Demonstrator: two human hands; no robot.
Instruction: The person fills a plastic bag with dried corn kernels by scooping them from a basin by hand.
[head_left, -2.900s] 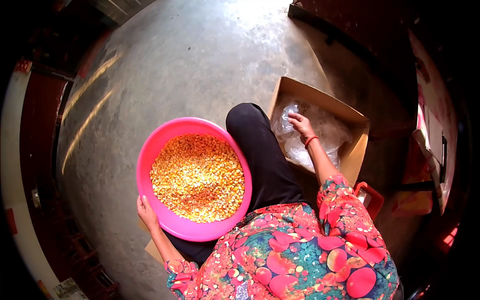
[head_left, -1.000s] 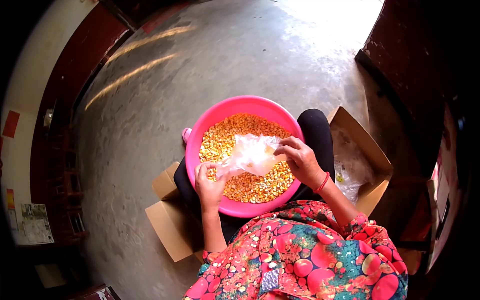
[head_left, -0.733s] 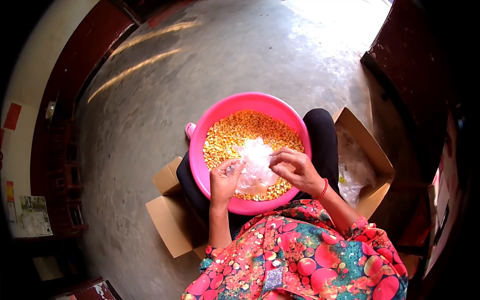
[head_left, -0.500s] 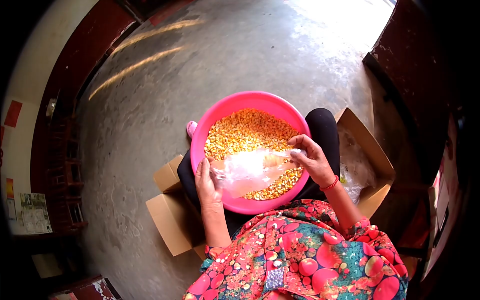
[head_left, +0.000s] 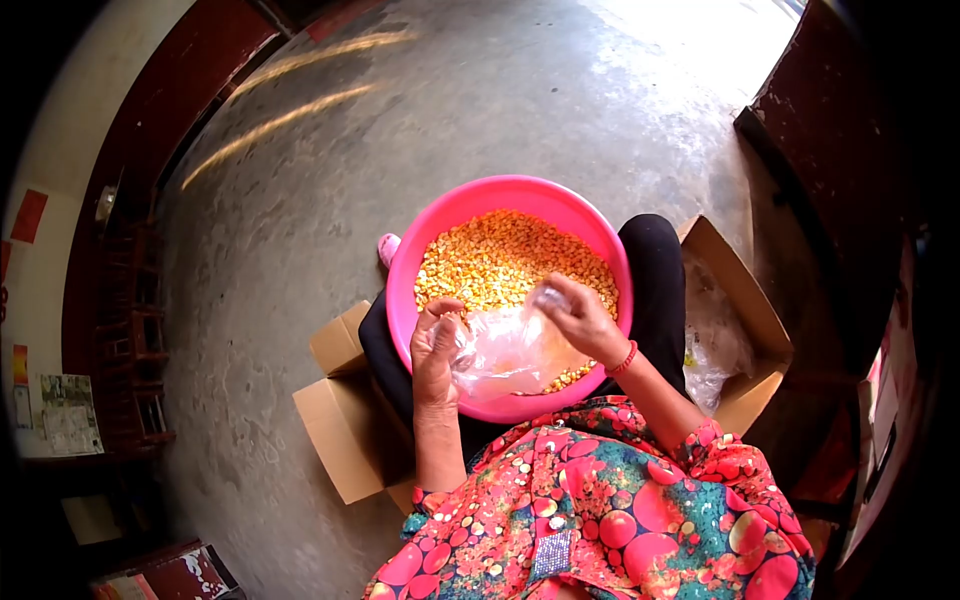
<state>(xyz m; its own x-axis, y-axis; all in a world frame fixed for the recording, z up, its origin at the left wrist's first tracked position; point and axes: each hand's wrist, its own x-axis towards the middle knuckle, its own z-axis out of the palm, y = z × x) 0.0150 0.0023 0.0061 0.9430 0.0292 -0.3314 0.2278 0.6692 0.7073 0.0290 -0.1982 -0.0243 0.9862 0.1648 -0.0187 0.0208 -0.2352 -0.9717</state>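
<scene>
Over a grey floor (head_left: 290,220), the left hand (head_left: 436,365) and right hand (head_left: 585,325) both pinch one clear bag (head_left: 500,350) above corn kernels (head_left: 500,250) in a pink basin (head_left: 401,290), flanked by a cardboard box (head_left: 757,393) of crumpled plastic (head_left: 712,345) at right and an open carton (head_left: 335,435), its inside shadowed, at left.

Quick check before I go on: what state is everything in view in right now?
Pink basin: upright, partly filled
Corn kernels: loose, in the basin, partly covered by the bag
Plastic bag: held in both hands over the kernels; mouth open or closed, cannot tell
Left hand: gripping the bag
Right hand: pinching the bag
Right cardboard box: open, clear plastic inside
Left cardboard box: flaps open
</scene>
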